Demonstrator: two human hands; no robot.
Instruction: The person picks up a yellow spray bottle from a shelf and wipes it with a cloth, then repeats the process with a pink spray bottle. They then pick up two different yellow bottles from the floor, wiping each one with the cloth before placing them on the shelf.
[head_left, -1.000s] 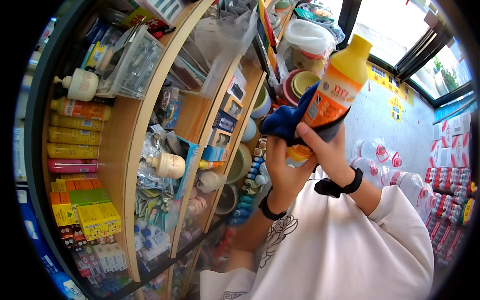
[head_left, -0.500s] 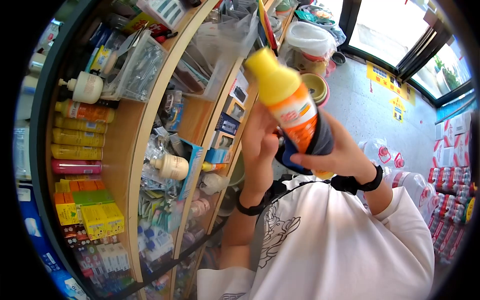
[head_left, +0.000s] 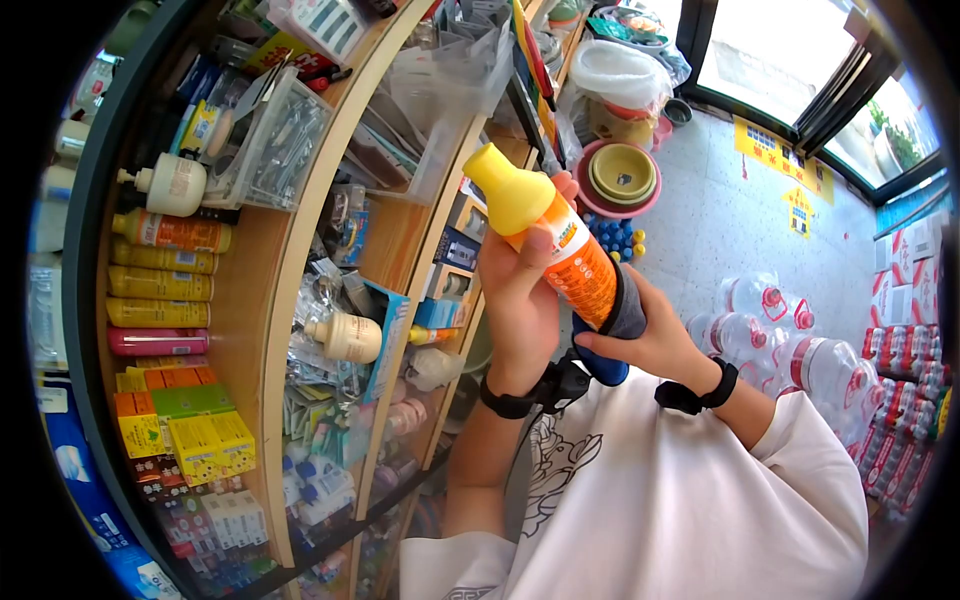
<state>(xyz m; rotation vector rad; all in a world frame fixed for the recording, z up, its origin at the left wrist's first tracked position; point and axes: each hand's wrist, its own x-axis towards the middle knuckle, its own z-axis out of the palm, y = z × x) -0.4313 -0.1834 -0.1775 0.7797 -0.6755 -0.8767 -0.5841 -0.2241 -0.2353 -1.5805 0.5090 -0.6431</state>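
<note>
An orange bottle (head_left: 580, 275) with a yellow cap (head_left: 508, 188) is tilted in front of the white shirt. My left hand (head_left: 520, 300) grips it near the cap, thumb across the label. Around its lower end my right hand (head_left: 655, 330) is closed, with a dark grey cloth (head_left: 628, 305) between palm and bottle. Below the cloth a dark blue piece (head_left: 602, 368) shows; whether it is part of the cloth cannot be made out. Both wrists wear black straps.
Shelves on the left hold yellow bottles (head_left: 160, 283), small boxes (head_left: 212, 445), a cream pump bottle (head_left: 350, 337) and a clear bin (head_left: 285, 140). Nested bowls (head_left: 622, 172), large water bottles (head_left: 815, 362) and packs of cans (head_left: 895, 455) stand on the floor. A glass door is at top right.
The bottle has moved down and tilted more sideways. My left hand has come round onto its upper part, and my right hand sits slightly lower with the cloth.
</note>
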